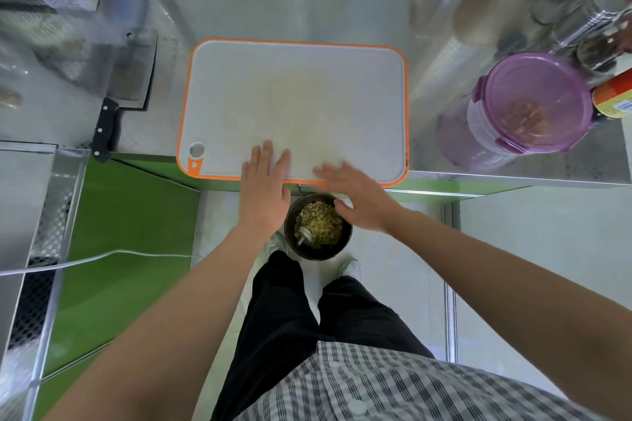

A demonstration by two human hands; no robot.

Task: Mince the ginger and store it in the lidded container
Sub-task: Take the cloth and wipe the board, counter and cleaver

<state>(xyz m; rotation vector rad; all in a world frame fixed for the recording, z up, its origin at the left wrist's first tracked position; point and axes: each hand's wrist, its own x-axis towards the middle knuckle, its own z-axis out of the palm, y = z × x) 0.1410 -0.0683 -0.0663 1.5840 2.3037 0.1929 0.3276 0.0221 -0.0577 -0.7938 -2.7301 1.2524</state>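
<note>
At the table's left edge a steel cleaver with a black riveted handle lies flat, its handle pointing toward the near edge. The grey cutting board with an orange rim sits at the middle of the shiny steel table, overhanging the near edge slightly. It shows only a faint yellowish stain.

The left hand lies open, fingers straight and flat on the board's near edge. Below, on the floor, stands a round black bin holding yellowish scraps. The right hand is also open, palm down and blurred, gripping nothing.

The step looks like brushing leftovers off the board into the bin. To do it well, the left hand should pin the board while the right sweeps straight over the edge above the bin's mouth.

Toward the right edge, the round purple plastic container stands lidded and clipped. The brownish bits inside are probably the ginger.
</note>
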